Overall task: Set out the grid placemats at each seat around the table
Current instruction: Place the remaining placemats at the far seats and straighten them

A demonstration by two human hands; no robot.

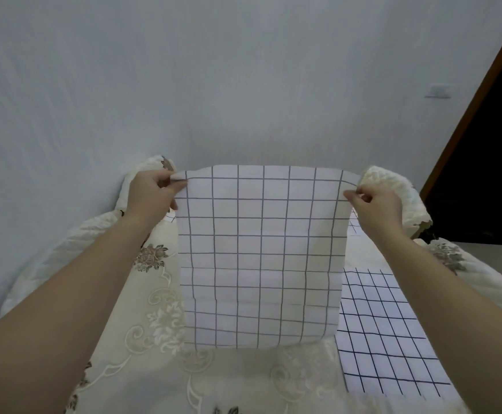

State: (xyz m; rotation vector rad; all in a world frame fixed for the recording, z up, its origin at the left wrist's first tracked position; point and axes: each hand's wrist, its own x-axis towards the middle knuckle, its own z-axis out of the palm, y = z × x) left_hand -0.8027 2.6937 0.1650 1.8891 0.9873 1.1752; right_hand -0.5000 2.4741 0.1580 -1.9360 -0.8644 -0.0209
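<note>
My left hand (151, 192) pinches the upper left corner of the held grid placemat (261, 255); my right hand (375, 204) pinches its upper right corner. Fingers and thumbs are closed on the cloth. The placemat hangs upright between both hands, above the embroidered cream tablecloth (142, 294). A second grid placemat (384, 333) lies flat on the tablecloth, to the right of the held one. A pale wall (184, 85) stands behind.

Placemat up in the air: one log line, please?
left hand: pinches held placemat corner | right hand: pinches other corner | second placemat: flat on tablecloth
</note>
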